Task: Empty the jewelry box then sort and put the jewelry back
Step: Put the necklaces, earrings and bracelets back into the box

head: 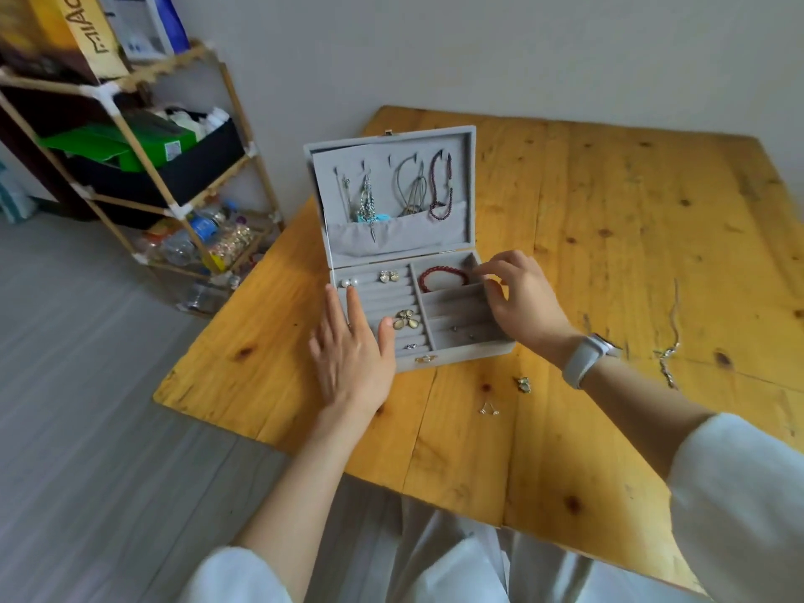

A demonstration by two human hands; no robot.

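A grey velvet jewelry box (457, 356) stands open on the wooden table (609, 211). Its raised lid (461, 141) holds hanging necklaces (441, 185) and earrings. The tray holds pearl studs (349, 282), gold earrings (388, 276), a flower brooch (406, 319) and a red bead bracelet (443, 277). My left hand (352, 350) rests flat with straight fingers on the box's front left corner. My right hand (520, 298) hovers over the right compartments, thumb and fingers bent toward the bracelet section, nothing visibly held. Loose on the table lie a gold earring (524, 383), a small silver piece (489, 409) and a chain (668, 363).
A bamboo shelf (174, 167) with boxes, bottles and clutter stands at the left by the wall. The table's front edge runs close to my lap. A grey floor lies to the left. My right wrist wears a white watch (587, 359).
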